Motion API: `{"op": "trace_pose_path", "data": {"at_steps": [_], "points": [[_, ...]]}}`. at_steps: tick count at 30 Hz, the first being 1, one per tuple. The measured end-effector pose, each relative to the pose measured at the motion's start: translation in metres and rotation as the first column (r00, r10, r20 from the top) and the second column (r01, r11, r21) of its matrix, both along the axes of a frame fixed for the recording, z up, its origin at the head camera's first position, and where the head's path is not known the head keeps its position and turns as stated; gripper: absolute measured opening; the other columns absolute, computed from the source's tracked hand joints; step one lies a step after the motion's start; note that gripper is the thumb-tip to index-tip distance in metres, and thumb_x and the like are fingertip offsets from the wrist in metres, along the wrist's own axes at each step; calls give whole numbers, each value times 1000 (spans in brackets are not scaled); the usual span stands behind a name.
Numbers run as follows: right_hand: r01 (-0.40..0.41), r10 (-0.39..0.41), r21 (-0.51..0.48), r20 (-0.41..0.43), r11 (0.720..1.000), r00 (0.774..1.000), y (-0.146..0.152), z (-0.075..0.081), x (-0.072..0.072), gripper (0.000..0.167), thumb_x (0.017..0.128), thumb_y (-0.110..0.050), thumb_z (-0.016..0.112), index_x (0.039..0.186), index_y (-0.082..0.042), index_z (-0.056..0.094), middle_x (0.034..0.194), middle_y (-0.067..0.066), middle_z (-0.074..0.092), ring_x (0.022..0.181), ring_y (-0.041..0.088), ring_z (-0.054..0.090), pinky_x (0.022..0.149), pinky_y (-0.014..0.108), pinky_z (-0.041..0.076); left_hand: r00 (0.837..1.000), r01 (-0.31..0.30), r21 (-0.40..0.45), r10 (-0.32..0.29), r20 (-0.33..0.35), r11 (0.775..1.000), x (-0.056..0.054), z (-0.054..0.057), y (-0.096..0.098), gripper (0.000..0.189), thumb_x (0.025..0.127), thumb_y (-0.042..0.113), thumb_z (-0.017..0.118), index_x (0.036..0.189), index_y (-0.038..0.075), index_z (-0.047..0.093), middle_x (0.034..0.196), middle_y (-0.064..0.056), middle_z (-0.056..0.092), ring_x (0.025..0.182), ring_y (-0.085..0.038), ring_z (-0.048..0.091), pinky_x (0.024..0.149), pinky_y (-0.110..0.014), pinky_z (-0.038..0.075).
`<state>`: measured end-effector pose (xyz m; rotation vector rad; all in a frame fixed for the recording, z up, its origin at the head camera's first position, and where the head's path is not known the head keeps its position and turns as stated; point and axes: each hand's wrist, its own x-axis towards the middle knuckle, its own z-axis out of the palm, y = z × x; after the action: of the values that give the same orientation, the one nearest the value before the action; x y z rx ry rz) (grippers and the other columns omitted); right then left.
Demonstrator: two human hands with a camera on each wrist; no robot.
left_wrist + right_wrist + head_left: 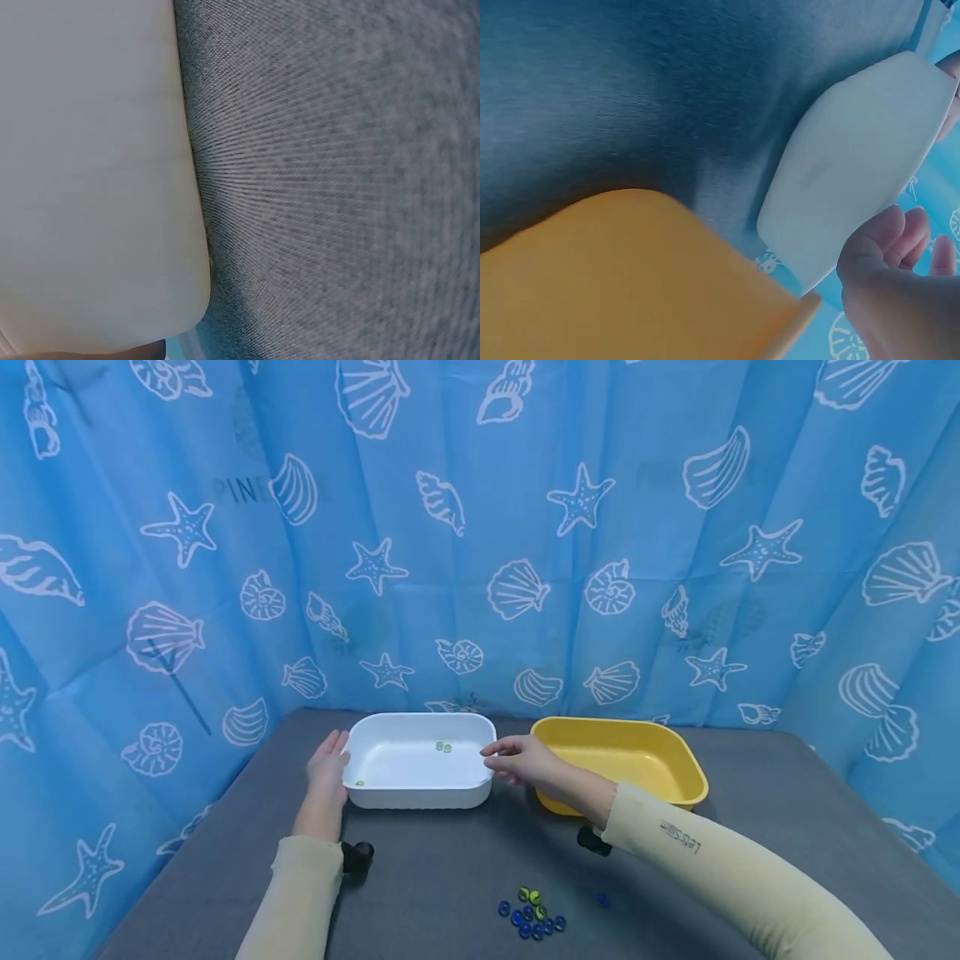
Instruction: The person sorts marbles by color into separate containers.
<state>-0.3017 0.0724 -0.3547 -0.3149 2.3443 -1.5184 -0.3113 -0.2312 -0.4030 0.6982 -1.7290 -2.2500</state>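
Note:
A white plastic basin (420, 799) stands on the grey cloth, with three small green marbles (443, 747) inside. At its left end my left hand (327, 768) rests against the side, fingers pointing away from me and the thumb by the rim. My right hand (525, 760) is at the basin's right rim, its fingers loosely bent with nothing visible between them. In the right wrist view, that hand's thumb and fingertips (889, 225) lie close to the rim of the white basin (855, 150). The left wrist view shows mostly the basin's outer wall (97, 172).
A yellow basin (693, 777) stands right of the white one, partly behind my right forearm. Nearer to me lies a cluster of several blue and yellow-green marbles (535, 897), with one blue marble (603, 900) apart to the right. A blue shell-print curtain (480, 543) hangs behind.

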Motion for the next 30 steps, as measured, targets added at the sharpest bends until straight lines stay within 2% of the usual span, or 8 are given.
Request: {"op": "trace_pose_path", "data": {"at_steps": [9,19,30], "points": [[-19,19,-14,19,1000,1000,17,-5,8,28,96,-16,62,120,0,65,112,19,63,100,37,56,81,39,52,1000,8,6,-8,3,1000,1,0,-2,52,106,6,33,155,14,20,157,-4,28,144,-16,24,114,-32,24],[-58,58,9,18,998,998,26,-6,17,29,95,-19,64,119,-3,67,108,17,64,98,36,57,76,29,52,1000,12,12,-12,-7,1000,1,2,-1,52,106,5,33,155,14,21,156,-3,29,143,-16,24,114,-32,24],[-148,148,6,13,989,989,38,-5,21,28,96,-18,63,118,-1,67,104,19,63,95,34,57,78,33,53,1000,6,20,-6,-9,1000,1,2,0,52,105,5,32,155,14,21,157,-3,29,143,-16,24,114,-31,24]]}}
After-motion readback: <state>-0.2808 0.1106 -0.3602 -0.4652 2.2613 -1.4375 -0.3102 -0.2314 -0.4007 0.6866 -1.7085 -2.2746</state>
